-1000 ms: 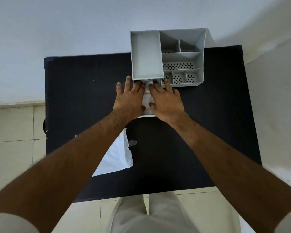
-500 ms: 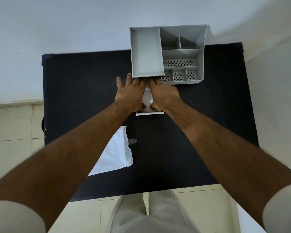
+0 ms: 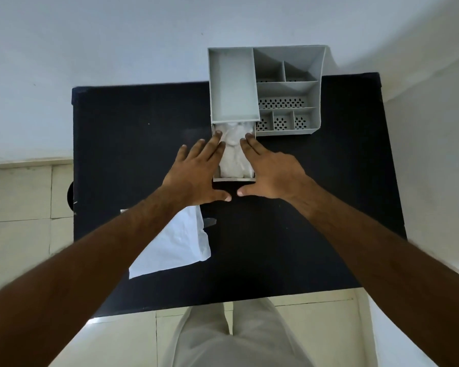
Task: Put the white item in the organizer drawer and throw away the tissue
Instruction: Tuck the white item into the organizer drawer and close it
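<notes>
White item (image 3: 233,154): we see it in the pulled-out drawer (image 3: 233,179), long axis near-to-far.
Left hand (image 3: 196,176): released, fingers spread.
Right hand (image 3: 273,173): released, flat.
Tissue (image 3: 178,242): near-left on table (image 3: 133,133).

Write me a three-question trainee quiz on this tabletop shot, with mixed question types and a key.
1. True or false: the organizer drawer is pulled out, with the white item lying inside it.
2. Where does the tissue lie? A) in the drawer B) flat on the black table, near the left forearm C) in a top compartment of the organizer
3. Fill in: the left hand and right hand are both ____, fingers spread, one at each side of the drawer.

Key: 1 true; 2 B; 3 open
</notes>
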